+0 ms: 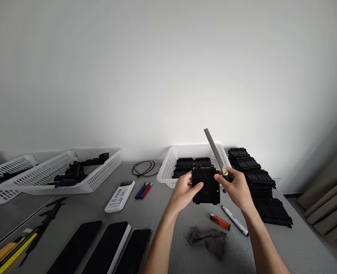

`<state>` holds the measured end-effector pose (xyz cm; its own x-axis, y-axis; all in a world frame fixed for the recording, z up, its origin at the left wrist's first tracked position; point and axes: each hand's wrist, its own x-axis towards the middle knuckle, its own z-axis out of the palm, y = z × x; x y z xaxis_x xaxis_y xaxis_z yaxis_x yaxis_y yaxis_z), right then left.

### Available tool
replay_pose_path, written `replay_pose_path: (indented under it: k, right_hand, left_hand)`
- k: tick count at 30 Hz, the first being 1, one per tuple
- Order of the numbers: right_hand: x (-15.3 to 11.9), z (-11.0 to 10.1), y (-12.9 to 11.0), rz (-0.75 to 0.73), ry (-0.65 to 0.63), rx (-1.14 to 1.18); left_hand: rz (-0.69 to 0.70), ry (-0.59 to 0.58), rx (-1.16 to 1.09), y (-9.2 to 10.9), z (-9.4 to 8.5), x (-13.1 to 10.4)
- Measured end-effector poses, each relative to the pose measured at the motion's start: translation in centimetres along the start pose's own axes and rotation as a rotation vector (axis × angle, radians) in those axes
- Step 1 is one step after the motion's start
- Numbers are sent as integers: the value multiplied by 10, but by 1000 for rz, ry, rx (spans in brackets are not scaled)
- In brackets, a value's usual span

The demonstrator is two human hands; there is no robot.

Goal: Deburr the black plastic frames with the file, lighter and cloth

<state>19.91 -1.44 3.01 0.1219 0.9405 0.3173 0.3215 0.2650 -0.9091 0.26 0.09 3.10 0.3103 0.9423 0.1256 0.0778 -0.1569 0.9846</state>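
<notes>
My left hand grips a black rectangular plastic plate by its left side, thumb lying on its face. The plate has toothed edges and is held up above the table. My right hand is closed around the black-and-yellow handle of a flat metal file, whose blade points up and to the left. The right thumb also touches the plate's upper right edge. Behind the plate, a white basket holds several similar black plates. More black plates lie in overlapping stacks to the right of my right hand.
Below my hands lie an orange lighter, a white marker and a dark cloth. Further left are two lighters, a power bank, a black cable, several phones, calipers and baskets with black parts.
</notes>
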Motion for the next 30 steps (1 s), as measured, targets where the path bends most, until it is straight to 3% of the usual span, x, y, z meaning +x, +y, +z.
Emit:
replay_pose_path:
  k: [7, 17, 30]
  right_hand:
    - [-12, 1, -12, 11, 137, -247]
    - [-20, 20, -20, 55, 66, -559]
    - [-14, 12, -14, 78, 93, -508]
  left_hand:
    - [80, 274, -33, -10, 5, 7]
    - [110, 317, -11, 0, 8, 0]
    - [26, 366, -3, -4, 4, 1]
